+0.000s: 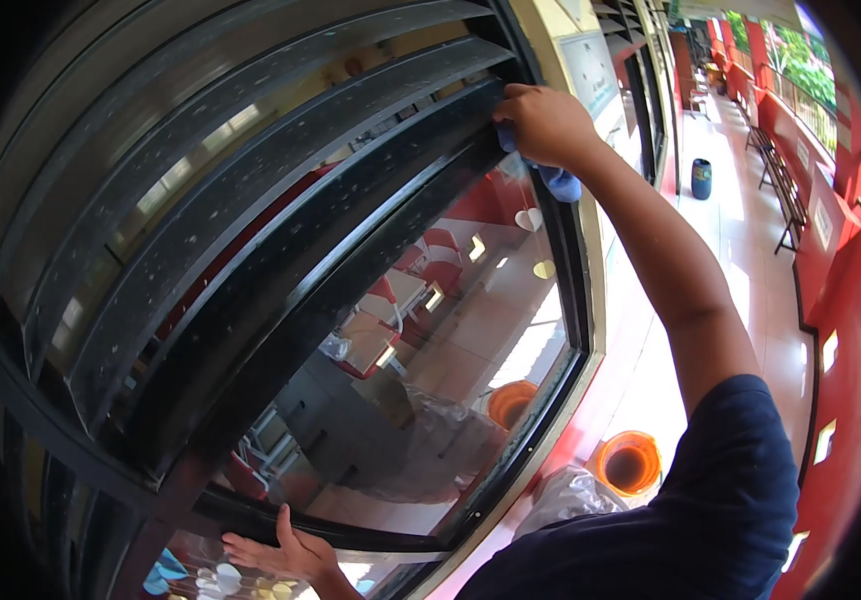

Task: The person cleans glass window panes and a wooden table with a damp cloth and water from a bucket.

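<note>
My right hand [548, 125] is closed around a blue cloth [558, 183], reaching up to the upper corner of a dark window frame [575, 270]. Part of the cloth hangs below the fist; the rest is hidden in it. Dark louvre slats [280, 160], speckled with pale spots, lie to the left of this hand. Below them is a glass pane [430, 370] with reflections across it. Low in the view, my left hand [290, 555] rests with fingers stretched out against the lower bar of the frame, holding nothing.
An orange bucket [630, 463] stands on the floor beside a clear plastic bag [570, 500]. Along the corridor are a dark blue bin [701, 178] and wooden benches [778, 180] by a red wall [845, 340]. Heart-shaped decorations [528, 219] show near the glass.
</note>
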{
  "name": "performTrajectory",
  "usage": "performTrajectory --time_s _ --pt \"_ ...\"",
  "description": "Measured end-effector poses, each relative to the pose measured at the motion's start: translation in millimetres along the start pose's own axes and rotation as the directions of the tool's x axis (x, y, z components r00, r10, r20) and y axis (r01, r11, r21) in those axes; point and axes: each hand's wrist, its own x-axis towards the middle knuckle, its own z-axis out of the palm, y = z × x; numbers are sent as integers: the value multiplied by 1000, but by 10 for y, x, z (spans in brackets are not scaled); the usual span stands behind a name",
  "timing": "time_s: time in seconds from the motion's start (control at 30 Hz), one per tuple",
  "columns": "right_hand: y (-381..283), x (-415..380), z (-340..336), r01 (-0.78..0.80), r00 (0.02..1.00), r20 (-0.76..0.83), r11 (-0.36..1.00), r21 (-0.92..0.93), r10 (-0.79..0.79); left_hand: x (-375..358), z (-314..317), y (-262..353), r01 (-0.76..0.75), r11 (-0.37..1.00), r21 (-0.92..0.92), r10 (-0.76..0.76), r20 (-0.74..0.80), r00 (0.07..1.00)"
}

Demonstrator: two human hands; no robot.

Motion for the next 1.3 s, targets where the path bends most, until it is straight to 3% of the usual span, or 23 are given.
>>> performTrajectory --time_s 0.17,0.37,0.57,0.7,0.83,0.93,1.03,1.17,1.3 --pt "-826 -195 -370 217 975 -90 962 168 -204 -13 -60 47 70 996 -56 -66 63 996" --pt "-2288 -529 -984 429 902 -203 841 330 -381 6 -49 37 83 996 -25 -81 45 996" --pt "-3572 -727 -1432 699 713 -394 553 453 -580 -13 -26 1 94 994 -47 -96 -35 995" --pt "-4114 -662 -1595 743 646 -459 367 559 -609 -50 -19 -14 113 988 -106 -119 -48 992" --pt "-4099 -584 -1606 679 694 -412 346 647 -590 -47 -30 -5 170 971 -169 -182 -60 981" --pt "-4100 -535 -1675 781 598 -390 400 480 -700 -35 -11 -16 163 975 -152 -176 -73 982" --pt "-4054 -509 -1846 832 538 -257 457 314 -803 -41 -15 20 164 976 -141 -175 -68 982" --pt "-3971 -329 -1853 897 410 -227 346 275 -883 -50 -17 40 183 973 -141 -192 -53 980" --pt "-4060 -414 -1831 851 479 -300 352 390 -825 -42 -26 36 184 972 -145 -194 -56 979"
